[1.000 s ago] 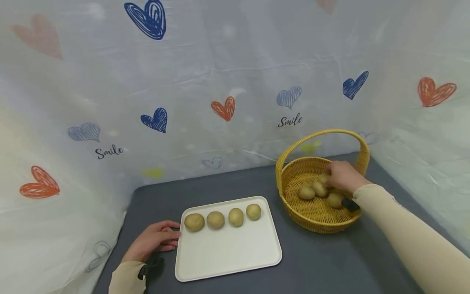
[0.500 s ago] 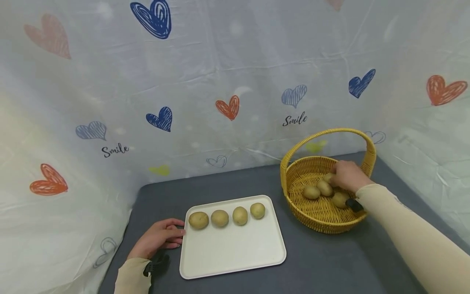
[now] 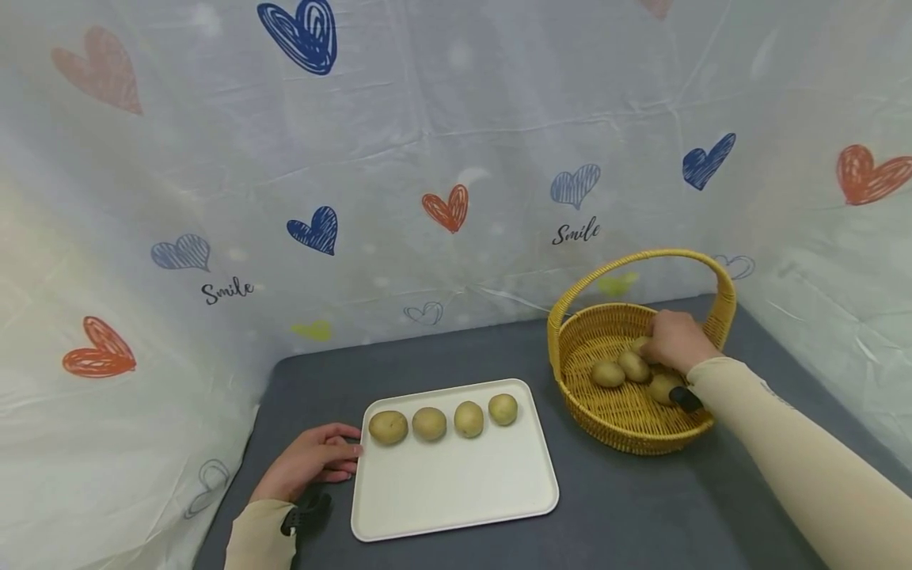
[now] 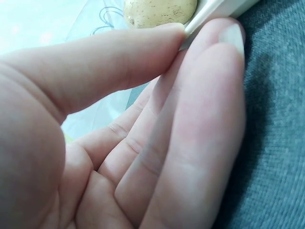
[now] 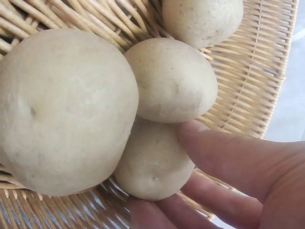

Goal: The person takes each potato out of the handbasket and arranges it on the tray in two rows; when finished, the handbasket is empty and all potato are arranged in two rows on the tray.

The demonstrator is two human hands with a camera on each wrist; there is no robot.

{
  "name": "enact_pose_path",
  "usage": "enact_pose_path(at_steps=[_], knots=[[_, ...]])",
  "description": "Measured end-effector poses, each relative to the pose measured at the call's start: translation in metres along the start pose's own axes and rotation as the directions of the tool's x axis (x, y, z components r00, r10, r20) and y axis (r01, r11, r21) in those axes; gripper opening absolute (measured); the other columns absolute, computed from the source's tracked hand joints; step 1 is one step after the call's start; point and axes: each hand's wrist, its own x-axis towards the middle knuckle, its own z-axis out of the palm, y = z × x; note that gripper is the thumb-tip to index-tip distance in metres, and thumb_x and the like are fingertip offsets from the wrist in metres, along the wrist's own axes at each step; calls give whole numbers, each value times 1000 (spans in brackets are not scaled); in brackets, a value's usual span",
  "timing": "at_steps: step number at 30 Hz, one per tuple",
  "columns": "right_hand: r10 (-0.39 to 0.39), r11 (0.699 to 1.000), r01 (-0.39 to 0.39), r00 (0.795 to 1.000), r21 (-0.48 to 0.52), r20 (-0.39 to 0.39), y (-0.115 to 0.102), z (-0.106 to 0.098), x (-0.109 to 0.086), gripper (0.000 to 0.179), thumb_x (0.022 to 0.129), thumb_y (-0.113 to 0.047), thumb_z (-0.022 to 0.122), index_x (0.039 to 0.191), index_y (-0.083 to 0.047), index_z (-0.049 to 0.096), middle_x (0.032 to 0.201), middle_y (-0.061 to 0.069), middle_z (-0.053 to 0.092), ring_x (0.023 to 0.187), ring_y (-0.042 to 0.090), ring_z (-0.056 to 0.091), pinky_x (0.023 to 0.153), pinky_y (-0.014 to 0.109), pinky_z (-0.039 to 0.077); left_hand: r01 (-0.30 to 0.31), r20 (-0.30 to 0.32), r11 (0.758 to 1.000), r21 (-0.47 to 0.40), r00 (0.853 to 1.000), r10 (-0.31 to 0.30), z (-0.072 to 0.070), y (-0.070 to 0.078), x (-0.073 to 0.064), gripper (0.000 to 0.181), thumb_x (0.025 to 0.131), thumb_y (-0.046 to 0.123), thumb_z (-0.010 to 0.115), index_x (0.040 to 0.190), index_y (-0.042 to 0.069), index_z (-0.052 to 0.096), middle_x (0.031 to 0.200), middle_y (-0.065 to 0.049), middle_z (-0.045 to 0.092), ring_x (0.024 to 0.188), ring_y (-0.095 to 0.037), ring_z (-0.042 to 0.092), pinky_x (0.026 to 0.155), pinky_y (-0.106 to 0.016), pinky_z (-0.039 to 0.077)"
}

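Note:
My left hand [image 3: 306,459] pinches the left rim of a white rectangular tray [image 3: 456,491], thumb above and fingers below in the left wrist view. Several potatoes, the leftmost one [image 3: 388,427] largest, lie in a row along the tray's far side. Inside a yellow wicker basket [image 3: 634,439] at the right, my right hand [image 3: 677,340] grips a potato [image 5: 152,162] between thumb and fingers. That potato touches another potato [image 5: 171,81] in the basket. A large potato [image 5: 66,112] sits nearest the right wrist camera. In the head view the hand mostly covers the gripped potato.
The basket's tall arched handle [image 3: 659,253] rises over its opening. Tray and basket stand apart on a dark grey tabletop [image 3: 570,514]. A white sheet [image 3: 385,142] printed with hearts hangs behind and at both sides.
The whole head view has shifted slightly, so everything appears a little further right. My right hand stays in the basket at the same potato. My left hand stays at the tray's rim.

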Motion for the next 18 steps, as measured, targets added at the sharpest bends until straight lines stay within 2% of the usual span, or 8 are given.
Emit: enact_pose_path(at_steps=[3, 8, 18], knots=[[6, 1000, -6, 1000, 0, 2, -1, 0, 0, 46, 90, -5, 65, 62, -21, 33, 59, -6, 22, 53, 11, 24, 53, 27, 28, -3, -1, 1000, 6, 1000, 3, 0, -1, 1, 60, 95, 31, 85, 142, 0, 63, 99, -9, 78, 88, -20, 80, 76, -34, 67], [22, 1000, -22, 1000, -3, 3, -2, -1, 1, 45, 90, -6, 66, 60, -21, 36, 57, -7, 25, 52, 11, 29, 52, 27, 32, -8, -10, 1000, 11, 1000, 8, 0, -2, 2, 58, 96, 29, 84, 142, 0, 63, 100, -9, 79, 88, -20, 80, 75, -35, 67], [-24, 1000, 24, 999, -7, -25, 1, -3, 0, 45, 89, -8, 68, 61, -21, 35, 57, -7, 24, 52, 10, 26, 51, 27, 29, -10, -9, 1000, 10, 1000, 10, 1, -1, 0, 58, 96, 29, 84, 142, 0, 63, 99, -9, 78, 89, -21, 80, 76, -35, 67]])
